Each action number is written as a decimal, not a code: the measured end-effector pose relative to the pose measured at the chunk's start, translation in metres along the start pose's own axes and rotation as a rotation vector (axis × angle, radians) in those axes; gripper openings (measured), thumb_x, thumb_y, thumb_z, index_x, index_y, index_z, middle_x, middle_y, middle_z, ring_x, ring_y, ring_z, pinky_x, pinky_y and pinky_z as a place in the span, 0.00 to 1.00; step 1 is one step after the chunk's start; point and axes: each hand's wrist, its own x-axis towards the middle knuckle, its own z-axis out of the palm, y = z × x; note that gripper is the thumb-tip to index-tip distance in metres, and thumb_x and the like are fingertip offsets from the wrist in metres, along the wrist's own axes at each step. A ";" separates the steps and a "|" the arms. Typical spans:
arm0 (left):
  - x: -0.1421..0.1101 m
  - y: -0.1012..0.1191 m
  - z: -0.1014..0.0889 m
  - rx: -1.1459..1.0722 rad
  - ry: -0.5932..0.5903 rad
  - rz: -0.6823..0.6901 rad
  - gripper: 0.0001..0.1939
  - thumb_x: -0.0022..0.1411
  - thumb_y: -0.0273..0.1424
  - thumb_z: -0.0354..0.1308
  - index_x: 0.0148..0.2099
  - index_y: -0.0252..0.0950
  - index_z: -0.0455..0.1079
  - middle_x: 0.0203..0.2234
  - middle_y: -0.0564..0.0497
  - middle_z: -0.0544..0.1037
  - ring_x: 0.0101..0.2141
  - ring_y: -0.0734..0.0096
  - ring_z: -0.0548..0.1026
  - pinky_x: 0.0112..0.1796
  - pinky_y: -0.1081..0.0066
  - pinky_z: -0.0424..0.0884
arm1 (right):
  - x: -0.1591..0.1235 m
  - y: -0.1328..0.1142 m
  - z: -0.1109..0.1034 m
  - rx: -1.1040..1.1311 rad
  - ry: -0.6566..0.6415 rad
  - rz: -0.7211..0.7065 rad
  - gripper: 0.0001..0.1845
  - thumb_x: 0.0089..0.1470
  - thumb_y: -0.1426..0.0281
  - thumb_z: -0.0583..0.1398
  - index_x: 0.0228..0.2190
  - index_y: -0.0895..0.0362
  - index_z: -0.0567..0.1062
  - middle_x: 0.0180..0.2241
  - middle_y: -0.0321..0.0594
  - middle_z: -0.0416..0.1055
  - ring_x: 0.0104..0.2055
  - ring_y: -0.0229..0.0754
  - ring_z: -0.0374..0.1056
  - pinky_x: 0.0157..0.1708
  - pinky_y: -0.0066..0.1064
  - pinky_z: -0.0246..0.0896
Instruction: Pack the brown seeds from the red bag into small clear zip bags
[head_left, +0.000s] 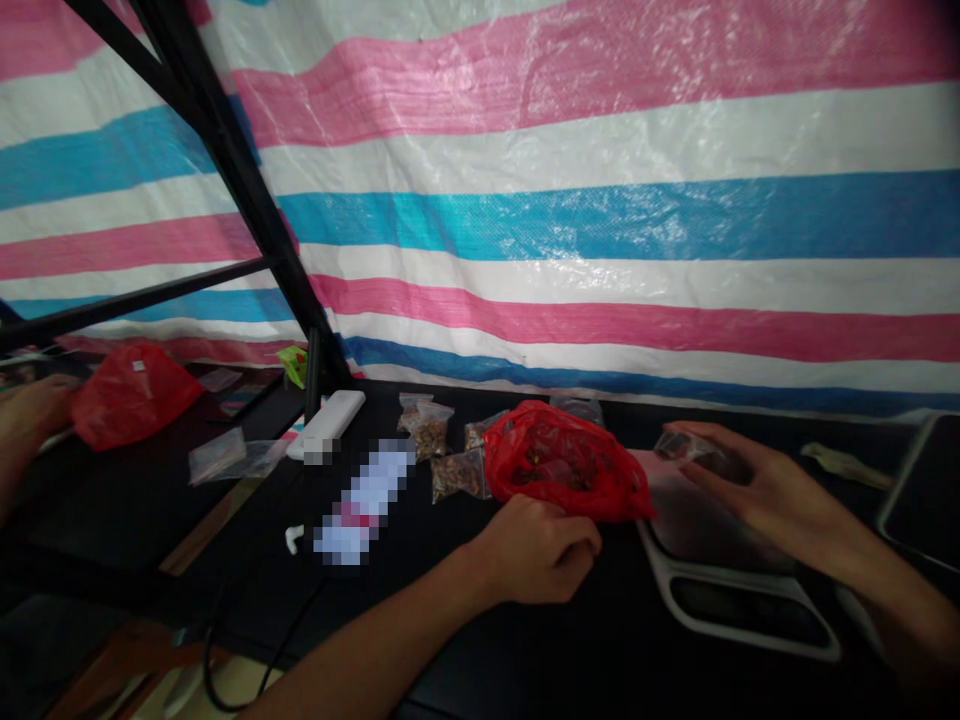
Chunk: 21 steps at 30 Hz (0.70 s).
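A red plastic bag (517, 470) lies open on the black table, with dark dried pieces inside. My left hand (536, 550) is closed at its near rim; whatever the fingers hold, if anything, is hidden. Between the thumb and fingers of my right hand (739, 480) is a small clear plastic bag (682, 447), above a kitchen scale (675, 600). Several small clear bags filled with brownish pieces (457, 475) lie just left of the red bag.
A phone (367, 500), a white power bank (330, 425) and a white earbud (294, 540) lie to the left. Another person's hand (37, 415) is near a second red bag (135, 395). A black metal frame (247, 200) stands before the striped sheet. A dark tablet-like device (930, 490) is at right.
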 end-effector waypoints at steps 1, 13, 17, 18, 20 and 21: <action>0.000 0.000 0.000 0.005 0.001 -0.003 0.10 0.60 0.24 0.55 0.40 0.37 0.76 0.23 0.53 0.79 0.24 0.71 0.77 0.27 0.75 0.66 | -0.001 0.008 -0.005 -0.063 -0.033 0.012 0.30 0.55 0.52 0.66 0.56 0.48 0.76 0.48 0.44 0.82 0.49 0.56 0.79 0.54 0.44 0.72; 0.000 -0.001 -0.002 -0.007 0.045 0.003 0.11 0.60 0.22 0.54 0.40 0.37 0.76 0.23 0.53 0.79 0.24 0.72 0.77 0.26 0.75 0.65 | 0.001 0.004 -0.026 -0.052 0.440 0.023 0.30 0.59 0.50 0.59 0.59 0.50 0.73 0.50 0.45 0.79 0.53 0.53 0.75 0.59 0.45 0.66; 0.000 -0.002 -0.001 -0.019 0.052 0.014 0.11 0.59 0.22 0.54 0.39 0.37 0.76 0.22 0.54 0.78 0.24 0.72 0.77 0.26 0.75 0.65 | -0.001 0.000 -0.028 -0.124 0.582 0.060 0.26 0.64 0.49 0.52 0.46 0.52 0.80 0.40 0.44 0.80 0.46 0.52 0.77 0.54 0.43 0.68; 0.000 -0.002 0.000 -0.019 0.054 0.016 0.11 0.59 0.22 0.54 0.39 0.37 0.76 0.22 0.54 0.78 0.24 0.72 0.77 0.26 0.75 0.65 | -0.002 0.000 -0.028 -0.133 0.564 0.062 0.26 0.65 0.49 0.51 0.44 0.53 0.81 0.39 0.43 0.80 0.45 0.52 0.77 0.53 0.42 0.68; 0.000 -0.003 0.000 -0.015 0.068 0.020 0.11 0.59 0.22 0.54 0.39 0.37 0.75 0.23 0.53 0.78 0.24 0.72 0.77 0.27 0.75 0.66 | -0.005 -0.002 -0.028 -0.153 0.493 0.055 0.26 0.66 0.50 0.51 0.43 0.53 0.81 0.38 0.43 0.80 0.44 0.51 0.77 0.52 0.40 0.68; -0.001 -0.003 0.000 -0.016 0.079 0.025 0.11 0.59 0.22 0.53 0.39 0.37 0.75 0.22 0.53 0.78 0.24 0.72 0.77 0.27 0.75 0.66 | -0.006 -0.002 -0.027 -0.168 0.443 0.043 0.25 0.66 0.51 0.52 0.43 0.53 0.81 0.38 0.43 0.80 0.44 0.51 0.77 0.51 0.39 0.68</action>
